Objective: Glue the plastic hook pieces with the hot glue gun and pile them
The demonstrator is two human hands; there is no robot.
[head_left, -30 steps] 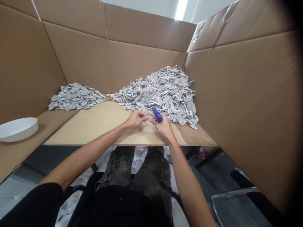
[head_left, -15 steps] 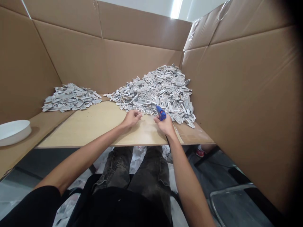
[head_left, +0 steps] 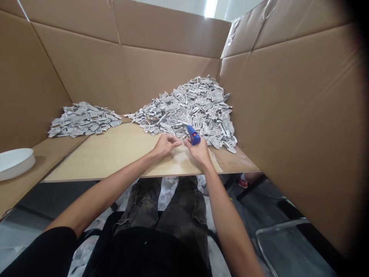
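Note:
My left hand (head_left: 165,146) is over the pale board (head_left: 115,154) with thumb and fingers drawn together. Whatever lies between its fingertips is too small to make out. Close by on the right, my right hand (head_left: 198,151) is closed around a blue hand tool with a red part (head_left: 193,135), whose exact kind I cannot tell. The tool sticks up above the hand and points away to the left. Its narrow end lies in front of a large heap of grey and white flat pieces with slotted cutouts (head_left: 198,104). Both hands' fingertips nearly meet.
A smaller heap of similar flat pieces (head_left: 83,119) lies at the back left. On the left stands a white bowl (head_left: 17,163). Tall cardboard walls (head_left: 173,63) enclose the back and sides. Beyond the board's front edge, someone's red shoe (head_left: 243,182) shows under the table.
My left hand has moved right, and its fingertips have come closer to my right hand. The right hand and the blue tool have shifted slightly left. The whole view has tilted a little.

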